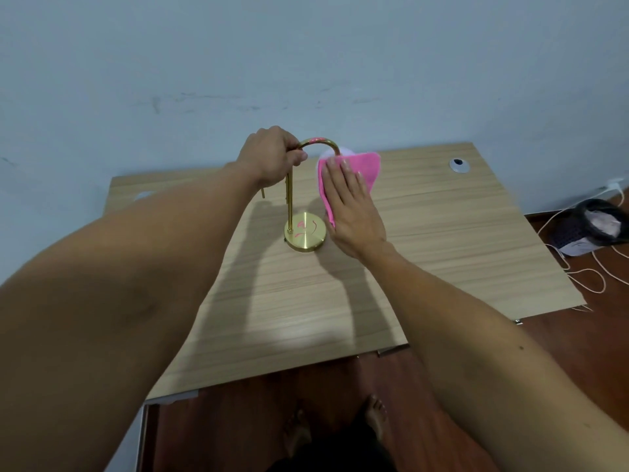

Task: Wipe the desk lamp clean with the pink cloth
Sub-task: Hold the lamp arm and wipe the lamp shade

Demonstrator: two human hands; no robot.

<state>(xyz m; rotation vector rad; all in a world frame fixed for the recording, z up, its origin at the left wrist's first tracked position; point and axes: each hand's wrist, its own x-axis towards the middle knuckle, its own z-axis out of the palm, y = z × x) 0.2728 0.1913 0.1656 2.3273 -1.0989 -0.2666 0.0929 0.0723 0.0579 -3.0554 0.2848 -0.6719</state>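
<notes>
The left hand [270,158] is gripping the curved neck of the gold metal desk lamp [304,233], which is standing on the light wooden desk [442,233]. The right hand [350,212], fingers spread flat, is pressing the pink cloth [366,166] over the white shade [329,152], hiding most of it. A silver cable grommet [459,164] is sitting well apart.

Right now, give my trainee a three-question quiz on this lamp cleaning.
1. True or false: the left hand grips the lamp at its curved neck.
2. Where is the cloth? A) flat on the desk B) pressed on the shade by the right hand C) on the floor
3. Fill in: pink marks show on the lamp's round ____.

Key: 1 true; 2 B; 3 base
</notes>
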